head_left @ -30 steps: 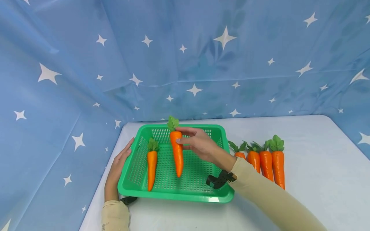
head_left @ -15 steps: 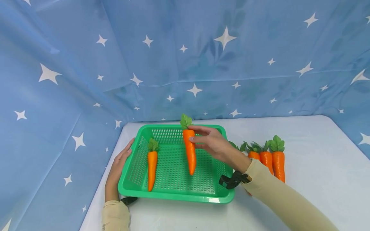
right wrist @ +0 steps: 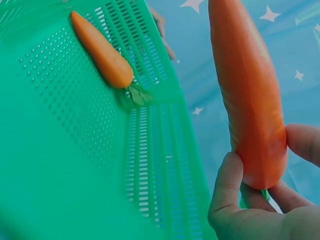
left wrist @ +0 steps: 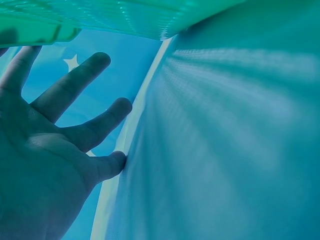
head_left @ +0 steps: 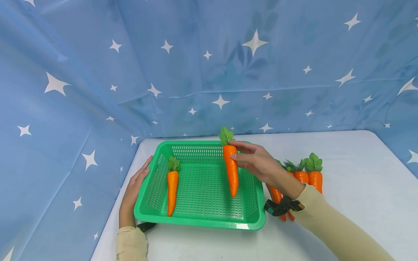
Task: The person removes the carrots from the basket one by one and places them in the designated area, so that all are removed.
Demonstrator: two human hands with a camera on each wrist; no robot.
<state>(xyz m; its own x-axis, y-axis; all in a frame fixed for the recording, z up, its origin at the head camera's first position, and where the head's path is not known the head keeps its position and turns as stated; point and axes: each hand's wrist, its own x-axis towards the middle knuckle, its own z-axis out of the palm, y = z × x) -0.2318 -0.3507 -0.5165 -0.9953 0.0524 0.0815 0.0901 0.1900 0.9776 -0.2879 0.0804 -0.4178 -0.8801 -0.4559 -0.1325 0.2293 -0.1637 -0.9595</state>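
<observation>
Over the right half of the green basket (head_left: pixel 199 222), my right hand (head_left: pixel 258 161) pinches a carrot (head_left: pixel 231 170) near its leafy top. Its tip points down, held above the basket floor. The right wrist view shows thumb and fingers round the thick end of this carrot (right wrist: pixel 250 100). Inside the basket, along the left side, lies another carrot (head_left: pixel 172 192), leaves toward the back. My left hand (head_left: pixel 133 186) rests against the basket's left outer wall. In the left wrist view, the left hand's fingers (left wrist: pixel 75 85) are spread and fairly straight beneath the basket rim.
Several more carrots (head_left: pixel 315 179) lie side by side on the white table (head_left: pixel 356 174), right of the basket, partly covered by my right forearm. A blue curtain with white stars (head_left: pixel 209 72) hangs behind and to the left.
My right hand has moved to the right across the basket, carrying the carrot from near the middle toward the right side. The left hand and the basket have stayed in place.
</observation>
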